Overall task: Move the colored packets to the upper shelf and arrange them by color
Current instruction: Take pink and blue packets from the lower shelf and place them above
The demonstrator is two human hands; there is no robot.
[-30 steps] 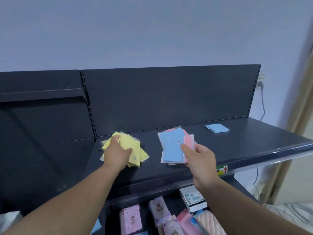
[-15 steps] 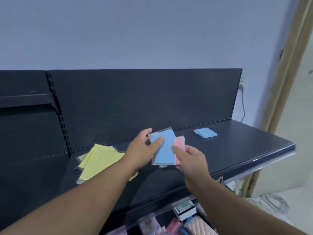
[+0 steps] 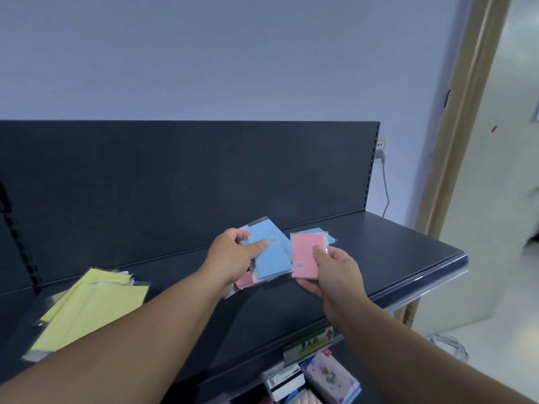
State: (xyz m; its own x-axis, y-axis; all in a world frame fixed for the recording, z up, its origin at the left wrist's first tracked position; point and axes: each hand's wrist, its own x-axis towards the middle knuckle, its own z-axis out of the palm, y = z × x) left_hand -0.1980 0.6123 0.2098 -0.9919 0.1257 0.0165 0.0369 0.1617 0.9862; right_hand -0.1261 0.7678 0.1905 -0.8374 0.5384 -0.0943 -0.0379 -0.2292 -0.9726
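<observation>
My left hand (image 3: pixel 233 259) grips a small stack with a blue packet (image 3: pixel 272 255) on top and a pink one (image 3: pixel 245 280) showing beneath. Just to its right, my right hand (image 3: pixel 332 271) holds a single pink packet (image 3: pixel 306 256) upright by its lower edge. Both hands hover over the middle of the dark upper shelf (image 3: pixel 393 258). Behind the pink packet, another blue packet (image 3: pixel 331 237) lies on the shelf, mostly hidden. A spread pile of yellow packets (image 3: pixel 93 304) rests on the shelf's left part.
The shelf's dark back panel (image 3: pixel 189 176) rises behind the hands. Below the front edge, a lower shelf holds patterned items (image 3: pixel 329 376). A wall socket with a cable (image 3: pixel 382 158) and a door frame (image 3: pixel 466 141) stand to the right.
My left hand left the yellow pile and took the blue-topped stack. My right hand pulled one pink packet off to the right. The view swung right.
</observation>
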